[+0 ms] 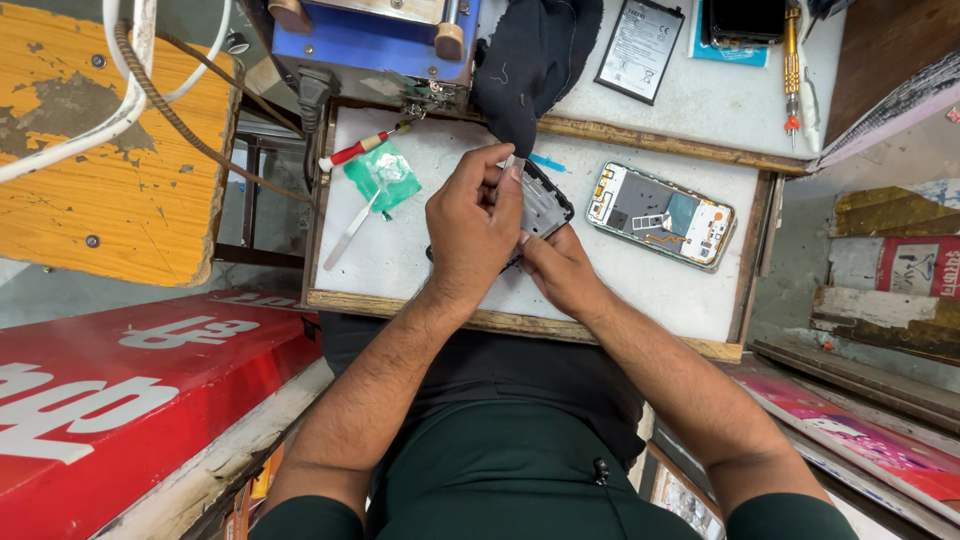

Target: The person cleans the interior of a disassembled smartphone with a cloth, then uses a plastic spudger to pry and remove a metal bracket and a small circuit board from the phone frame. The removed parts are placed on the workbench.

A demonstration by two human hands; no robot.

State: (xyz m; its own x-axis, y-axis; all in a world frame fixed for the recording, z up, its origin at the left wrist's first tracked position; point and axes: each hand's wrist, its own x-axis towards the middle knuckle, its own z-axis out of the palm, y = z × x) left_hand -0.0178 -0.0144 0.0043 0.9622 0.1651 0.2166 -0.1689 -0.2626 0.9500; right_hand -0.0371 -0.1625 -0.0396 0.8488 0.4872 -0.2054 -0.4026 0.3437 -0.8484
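Phone frame (543, 212) lies near the middle of the desk (400, 260), thin, light, probably fragile, best gripped by its edges. Left hand (472, 228) pinches a slim tool (508, 163) against it; right hand (558, 268) clasps its lower edge.

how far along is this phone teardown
Done: one opened phone lies aside on the white work board, its insides exposed, and a loose battery sits on the upper shelf. In hand: the left hand works a thin tool at the top edge of a dark phone frame while the right hand steadies it. Left: the two pieces remain apart, so reassembly looks undone.
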